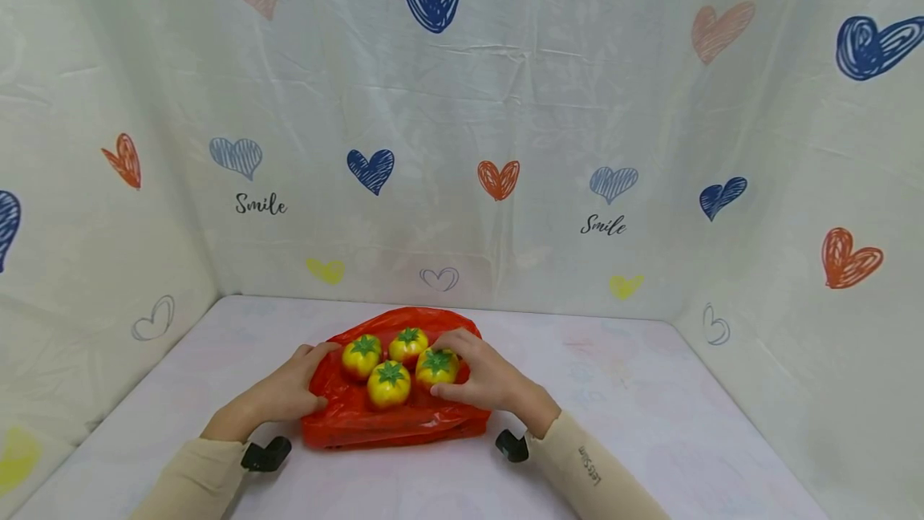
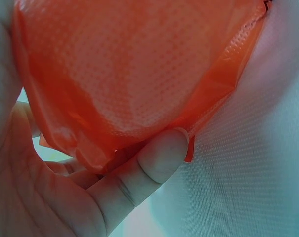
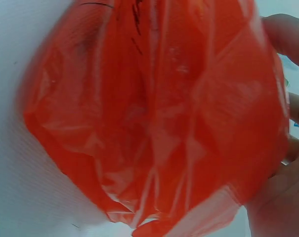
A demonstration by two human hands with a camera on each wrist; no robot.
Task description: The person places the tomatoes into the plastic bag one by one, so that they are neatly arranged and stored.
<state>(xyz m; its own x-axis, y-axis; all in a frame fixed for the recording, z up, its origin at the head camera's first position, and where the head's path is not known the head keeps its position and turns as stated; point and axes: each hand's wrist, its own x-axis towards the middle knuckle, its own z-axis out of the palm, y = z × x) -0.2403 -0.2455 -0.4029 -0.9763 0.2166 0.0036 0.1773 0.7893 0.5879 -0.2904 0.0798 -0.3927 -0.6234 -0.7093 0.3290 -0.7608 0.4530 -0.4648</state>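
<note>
Several glossy yellow-and-red tomatoes with green star-shaped tops sit together on a red plastic bag (image 1: 404, 428) in the head view. They include a left tomato (image 1: 362, 357), a front tomato (image 1: 389, 385) and a back tomato (image 1: 408, 346). My left hand (image 1: 285, 387) grips the bag's left side; its thumb (image 2: 161, 155) presses on the red film in the left wrist view. With thumb and fingers on either side, my right hand (image 1: 487, 371) holds the right tomato (image 1: 436, 368). The bag (image 3: 154, 108) hides most of that grip in the right wrist view.
The bag lies on a white table (image 1: 599, 424). White curtains (image 1: 462, 103) printed with hearts enclose its back and sides. Black wrist-worn devices sit below the left wrist (image 1: 266, 454) and the right wrist (image 1: 512, 446).
</note>
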